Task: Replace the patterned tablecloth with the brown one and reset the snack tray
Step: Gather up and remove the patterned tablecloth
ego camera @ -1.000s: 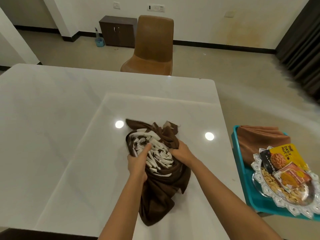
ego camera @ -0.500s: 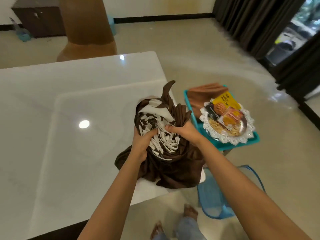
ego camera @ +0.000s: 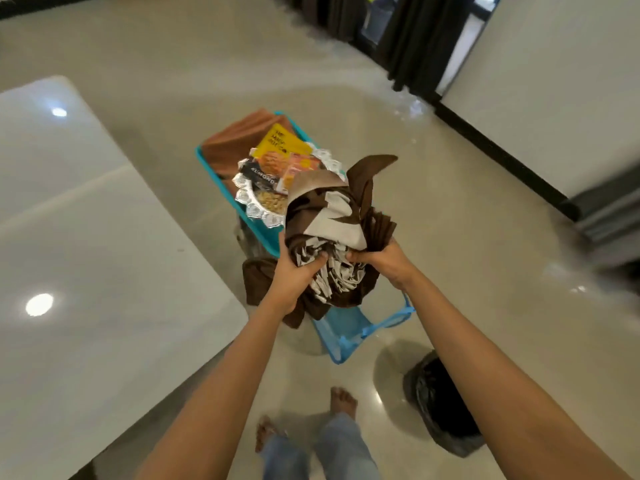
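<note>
Feet first, nearest us: our bare feet (ego camera: pixel 341 401) stand on glossy floor tile directly under our forearms, and a black bag-lined bin (ego camera: pixel 441 407) sits just right of the right forearm.

Both hands are closed on the bunched patterned tablecloth (ego camera: pixel 332 233). Left hand (ego camera: pixel 292 278) grips the near-left side with fingers dug into the white-and-brown folds; right hand (ego camera: pixel 382 259) clamps the near-right side. Bundle held in the air, off the table. Loose brown tails hang below the left hand.

Just beneath the hands: a blue mesh bag (ego camera: pixel 349 329) on the floor, mouth partly hidden by the cloth. We judge it the likely drop point, though that is not certain.

Risk one: the bag looks soft-sided. A bulky bundle released off-centre could fold the rim or tip it, spilling cloth onto the floor.

Risk two: hanging tails near our feet could be trodden on if we step.

Just beyond the hands: the silver snack tray (ego camera: pixel 258 206) with nuts and packets, resting on a teal tray (ego camera: pixel 258 233), with the folded brown tablecloth (ego camera: pixel 230 147) at its far end. The bundle's upper edge overlaps the snack tray in view; we cannot tell if they touch. A swing forward could sweep packets off or snag the scalloped rim.

Left of the left hand: the white table (ego camera: pixel 104 271), bare, ready for the brown cloth.
</note>
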`<state>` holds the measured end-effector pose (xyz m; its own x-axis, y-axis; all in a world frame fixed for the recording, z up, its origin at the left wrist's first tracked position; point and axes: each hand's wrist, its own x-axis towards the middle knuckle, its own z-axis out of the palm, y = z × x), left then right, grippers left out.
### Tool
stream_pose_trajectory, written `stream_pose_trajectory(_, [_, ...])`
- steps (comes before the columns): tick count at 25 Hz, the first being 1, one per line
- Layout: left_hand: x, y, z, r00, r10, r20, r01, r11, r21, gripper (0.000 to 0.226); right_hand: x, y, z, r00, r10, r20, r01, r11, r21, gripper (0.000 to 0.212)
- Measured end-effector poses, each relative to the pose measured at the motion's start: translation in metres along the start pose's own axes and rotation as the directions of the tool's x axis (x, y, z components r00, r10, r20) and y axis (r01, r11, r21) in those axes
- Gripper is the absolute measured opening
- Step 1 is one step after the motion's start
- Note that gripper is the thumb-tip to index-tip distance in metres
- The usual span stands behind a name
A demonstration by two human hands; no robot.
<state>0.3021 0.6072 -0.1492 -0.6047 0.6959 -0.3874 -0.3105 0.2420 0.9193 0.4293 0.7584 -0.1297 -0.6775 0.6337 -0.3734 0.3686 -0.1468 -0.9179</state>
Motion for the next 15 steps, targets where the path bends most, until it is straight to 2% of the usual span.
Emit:
stream_pose_trajectory(4, [0.017,-0.049,0.069,0.996,-0.081,-0.029,0.086,0.975,0.204,0.083,-0.009,0.051,-0.064,0.996,-0.079,-0.035,0.076,0.995,-0.070,0.079])
stream_pose_trajectory(7, [0.029,-0.087,0.099,0.981,-0.195,0.020,0.190,0.969,0.158,0.065,-0.003,0.101,-0.083,0.994,-0.092,-0.063,0.086,0.991,-0.099,0.078])
stream_pose_trajectory(8, [0.032,-0.100,0.103,0.973,-0.230,0.028,0.224,0.964,0.141,0.062,0.000,0.116,-0.086,0.994,-0.085,-0.074,0.076,0.990,-0.120,0.078])
stream_pose_trajectory(12, [0.050,-0.150,0.099,0.946,-0.325,0.004,0.323,0.939,0.119,0.080,0.026,0.155,-0.097,0.999,0.026,-0.023,-0.031,0.963,-0.269,0.080])
stream_pose_trajectory(15, [0.058,-0.166,0.094,0.940,-0.342,0.000,0.334,0.917,0.218,0.061,0.046,0.175,-0.100,0.996,0.071,0.060,-0.049,0.948,-0.315,0.103])
